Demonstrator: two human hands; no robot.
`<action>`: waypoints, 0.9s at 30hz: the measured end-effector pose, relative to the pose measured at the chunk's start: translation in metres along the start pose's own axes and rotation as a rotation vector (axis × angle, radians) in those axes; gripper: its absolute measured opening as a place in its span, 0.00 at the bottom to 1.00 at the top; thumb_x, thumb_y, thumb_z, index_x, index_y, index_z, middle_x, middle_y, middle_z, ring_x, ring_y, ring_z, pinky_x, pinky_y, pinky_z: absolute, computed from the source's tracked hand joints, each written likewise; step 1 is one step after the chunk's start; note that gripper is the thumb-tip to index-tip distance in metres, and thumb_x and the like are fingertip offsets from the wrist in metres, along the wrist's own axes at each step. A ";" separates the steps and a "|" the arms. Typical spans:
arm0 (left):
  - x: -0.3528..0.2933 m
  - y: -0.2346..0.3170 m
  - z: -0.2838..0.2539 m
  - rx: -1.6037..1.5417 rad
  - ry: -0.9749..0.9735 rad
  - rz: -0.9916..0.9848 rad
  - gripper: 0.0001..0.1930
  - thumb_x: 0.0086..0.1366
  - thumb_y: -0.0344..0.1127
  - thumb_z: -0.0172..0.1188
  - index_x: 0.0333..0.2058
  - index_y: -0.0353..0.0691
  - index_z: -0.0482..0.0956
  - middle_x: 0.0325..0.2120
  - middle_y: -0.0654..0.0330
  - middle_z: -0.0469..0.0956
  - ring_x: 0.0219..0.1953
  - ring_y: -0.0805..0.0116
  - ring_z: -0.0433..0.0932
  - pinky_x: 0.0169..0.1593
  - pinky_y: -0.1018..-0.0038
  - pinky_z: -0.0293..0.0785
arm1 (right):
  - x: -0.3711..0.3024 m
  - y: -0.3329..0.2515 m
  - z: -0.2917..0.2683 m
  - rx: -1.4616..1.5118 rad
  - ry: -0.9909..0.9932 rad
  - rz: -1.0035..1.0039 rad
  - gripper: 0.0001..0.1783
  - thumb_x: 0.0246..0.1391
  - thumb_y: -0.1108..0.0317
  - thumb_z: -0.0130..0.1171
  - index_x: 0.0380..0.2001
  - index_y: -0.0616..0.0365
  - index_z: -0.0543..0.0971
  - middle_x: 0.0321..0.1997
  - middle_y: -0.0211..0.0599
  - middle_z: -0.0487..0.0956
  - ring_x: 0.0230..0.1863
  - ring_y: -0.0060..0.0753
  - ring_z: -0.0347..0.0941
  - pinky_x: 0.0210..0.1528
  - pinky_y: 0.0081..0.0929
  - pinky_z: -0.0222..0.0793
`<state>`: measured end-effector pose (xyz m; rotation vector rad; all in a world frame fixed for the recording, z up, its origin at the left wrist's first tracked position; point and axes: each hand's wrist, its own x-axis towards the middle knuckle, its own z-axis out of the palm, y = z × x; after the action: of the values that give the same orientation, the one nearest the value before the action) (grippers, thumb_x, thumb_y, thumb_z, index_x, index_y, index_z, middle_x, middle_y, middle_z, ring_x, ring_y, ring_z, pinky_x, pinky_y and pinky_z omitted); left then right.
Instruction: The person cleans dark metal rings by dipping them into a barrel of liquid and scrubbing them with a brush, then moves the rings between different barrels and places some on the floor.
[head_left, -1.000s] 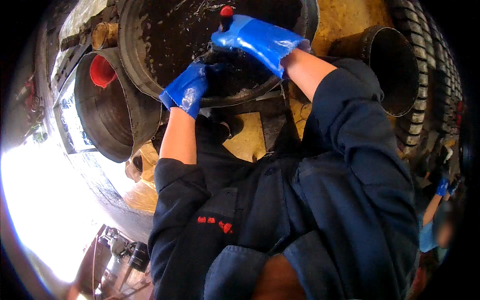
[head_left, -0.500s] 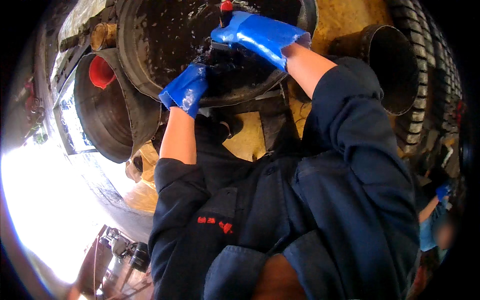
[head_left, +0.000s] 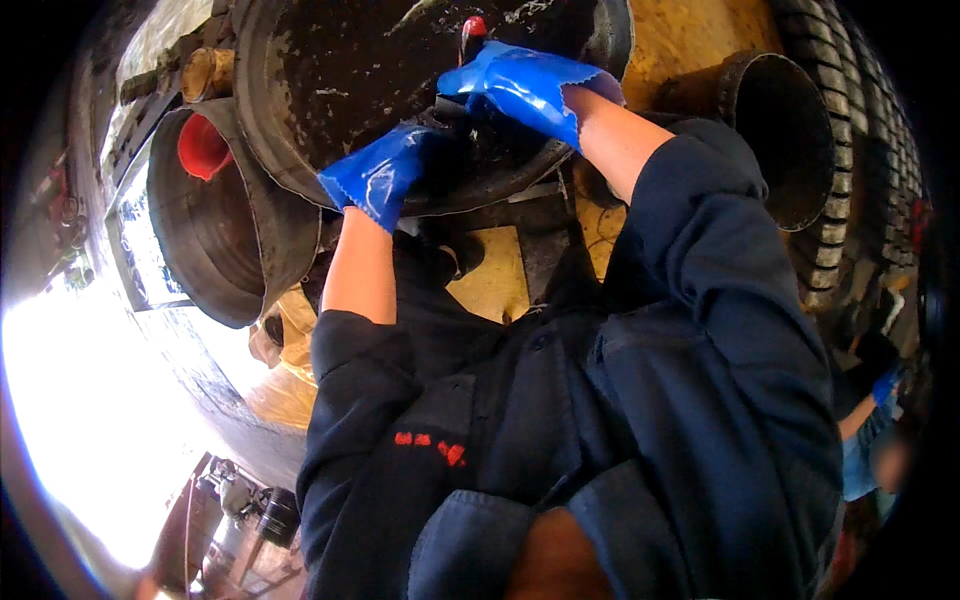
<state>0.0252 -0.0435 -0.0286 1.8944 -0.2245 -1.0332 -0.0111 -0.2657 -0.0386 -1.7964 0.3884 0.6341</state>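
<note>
Both my hands wear blue rubber gloves over a large round black tub [head_left: 262, 110] of dark liquid. My right hand [head_left: 515, 88] is closed around a tool with a black handle and red end [head_left: 473, 28], which sticks up past the thumb side. The tool's working end is hidden, so its kind does not show. Beneath that hand lies a small dark block-like piece [head_left: 450, 106]; whether it belongs to the tool I cannot tell. My left hand [head_left: 385, 170] is low at the tub's near side, its fingers darkened and lost against the liquid.
Left of the tub stands a dark bucket [head_left: 205, 225] with a red scoop-like vessel [head_left: 203, 147] inside. An open black drum [head_left: 785, 140] lies to the right, beside large treaded tires [head_left: 835, 130]. Another person's blue-gloved hand [head_left: 885, 385] shows at the far right.
My right hand and the red-ended handle have shifted slightly right and nearer to me. My left hand has turned a little toward the right hand. Splashing around the hands has lessened.
</note>
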 end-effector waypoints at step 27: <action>-0.008 -0.025 -0.011 0.154 0.203 -0.002 0.23 0.70 0.37 0.61 0.61 0.36 0.75 0.53 0.58 0.82 0.51 0.67 0.78 0.58 0.72 0.72 | 0.066 0.030 0.002 -0.230 0.357 -0.213 0.21 0.50 0.47 0.65 0.31 0.54 0.86 0.28 0.41 0.84 0.31 0.38 0.80 0.40 0.35 0.76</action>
<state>0.0216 -0.0181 -0.0420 2.1230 -0.1883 -0.8376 0.0245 -0.2702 -0.1017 -2.1446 0.3665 0.2129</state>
